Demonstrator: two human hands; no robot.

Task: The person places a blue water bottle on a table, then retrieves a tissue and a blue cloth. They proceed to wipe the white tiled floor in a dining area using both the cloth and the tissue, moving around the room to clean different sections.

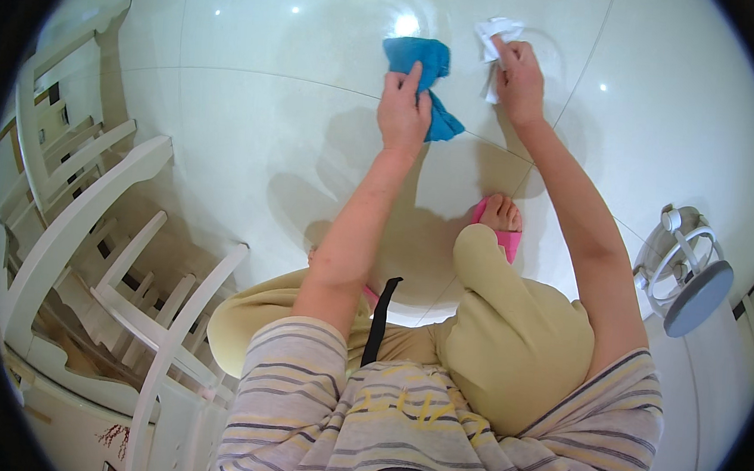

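My left hand grips a crumpled blue cloth, which lies on the glossy white tile floor. One end of the cloth spreads out beyond my fingers, and another trails to the right of my wrist. To the right, my right hand holds a white tissue or thin cloth against the floor, with part of it hanging below my fingers. The two hands are apart. A bright light reflection shows on the tile just above the blue cloth.
White wooden chairs and a table's legs crowd the left side. On the right stands a small round stool with a grey seat and white frame, beside a white cabinet. My foot in a pink slipper rests below my right hand.
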